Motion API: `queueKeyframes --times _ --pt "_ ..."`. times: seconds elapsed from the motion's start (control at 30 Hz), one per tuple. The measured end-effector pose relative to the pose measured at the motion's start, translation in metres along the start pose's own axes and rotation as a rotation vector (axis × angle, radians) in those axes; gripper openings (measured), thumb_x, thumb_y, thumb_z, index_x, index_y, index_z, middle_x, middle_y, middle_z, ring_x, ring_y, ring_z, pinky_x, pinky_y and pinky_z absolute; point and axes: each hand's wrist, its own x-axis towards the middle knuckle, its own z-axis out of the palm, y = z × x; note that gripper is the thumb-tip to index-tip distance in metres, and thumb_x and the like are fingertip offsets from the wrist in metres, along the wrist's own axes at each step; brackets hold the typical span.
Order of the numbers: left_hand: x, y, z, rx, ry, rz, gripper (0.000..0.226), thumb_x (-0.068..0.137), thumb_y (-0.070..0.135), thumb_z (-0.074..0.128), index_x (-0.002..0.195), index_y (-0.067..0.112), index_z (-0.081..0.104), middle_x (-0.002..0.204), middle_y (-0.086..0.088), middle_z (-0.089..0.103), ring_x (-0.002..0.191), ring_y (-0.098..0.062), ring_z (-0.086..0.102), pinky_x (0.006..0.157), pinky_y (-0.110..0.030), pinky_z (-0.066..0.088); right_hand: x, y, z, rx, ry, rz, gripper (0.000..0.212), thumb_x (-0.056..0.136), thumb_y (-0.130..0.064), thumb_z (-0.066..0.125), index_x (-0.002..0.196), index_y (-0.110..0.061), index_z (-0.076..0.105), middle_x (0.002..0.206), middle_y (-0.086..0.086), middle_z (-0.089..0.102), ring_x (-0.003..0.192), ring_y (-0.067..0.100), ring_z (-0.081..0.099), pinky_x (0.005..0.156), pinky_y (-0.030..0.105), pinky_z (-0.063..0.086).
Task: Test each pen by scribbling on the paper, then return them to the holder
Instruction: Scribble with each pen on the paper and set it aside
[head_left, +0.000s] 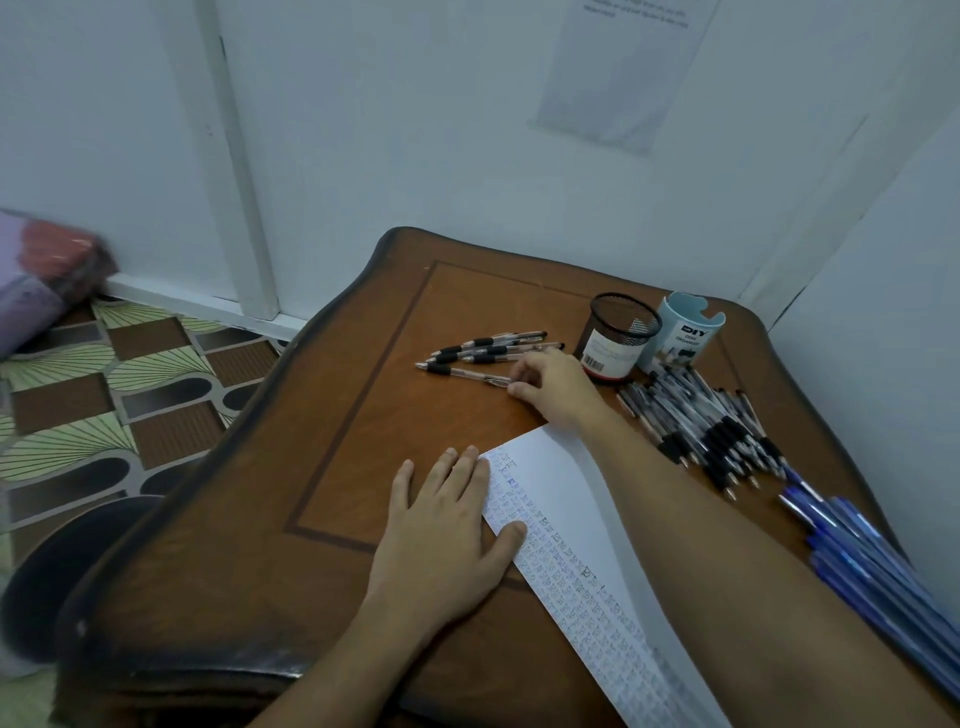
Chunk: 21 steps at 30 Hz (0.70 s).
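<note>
The left hand (447, 525) lies flat, fingers spread, pinning the left edge of the scribbled paper (561, 499) to the wooden table (332, 467). At 12 o'clock from it, the right hand (553, 387) pinches the nearest of a small pen group (483, 351). The black mesh holder (618, 335) stands at 1 o'clock from that hand, with a pen pile (706, 426) at 3 o'clock.

Your head camera looks forward and down, close over the bench (332, 467), wall at twelve o'clock.
</note>
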Motion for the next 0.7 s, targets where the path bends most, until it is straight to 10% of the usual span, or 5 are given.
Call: queueKeyframes --times 0.13,0.43,0.6,0.7 --pt "0.0 -0.001 0.001 -0.009 0.0 0.005 0.091 0.078 0.071 -0.003 0.156 0.026 0.017 0.164 0.009 0.008 0.15 -0.008 0.0 0.118 -0.044 -0.008 -0.012 -0.003 -0.01 0.171 0.039 0.019 0.008 0.095 -0.024 0.066 0.097 -0.027 0.059 0.105 -0.006 0.058 0.098 0.011 0.056 0.081 0.027 0.046" --pt "0.0 0.001 0.0 0.007 -0.002 0.001 0.095 0.074 0.07 -0.008 0.156 0.026 0.013 0.165 0.009 0.004 0.15 -0.009 -0.004 0.118 -0.044 -0.009 -0.074 -0.005 -0.032 1.481 0.166 0.133 0.007 0.103 -0.013 0.048 0.099 -0.015 0.053 0.116 0.013 0.072 0.1 0.024 0.07 0.086 0.041 0.059" --pt "-0.001 0.001 0.002 -0.052 0.032 0.003 0.091 0.079 0.071 0.005 0.154 0.024 0.025 0.163 0.007 0.015 0.15 -0.01 0.005 0.118 -0.044 -0.006 -0.091 -0.016 -0.032 1.557 0.289 0.101 0.008 0.105 -0.018 0.045 0.107 -0.023 0.051 0.08 0.003 0.067 0.065 0.017 0.065 0.062 0.039 0.06" --pt "-0.001 0.001 0.001 -0.026 0.016 0.001 0.093 0.077 0.071 0.001 0.155 0.025 0.022 0.164 0.008 0.012 0.15 -0.009 0.003 0.119 -0.045 -0.005 -0.094 -0.019 -0.029 1.433 0.303 0.12 0.016 0.106 -0.019 0.043 0.111 -0.029 0.054 0.07 0.002 0.053 0.049 0.009 0.041 0.041 0.018 0.033"
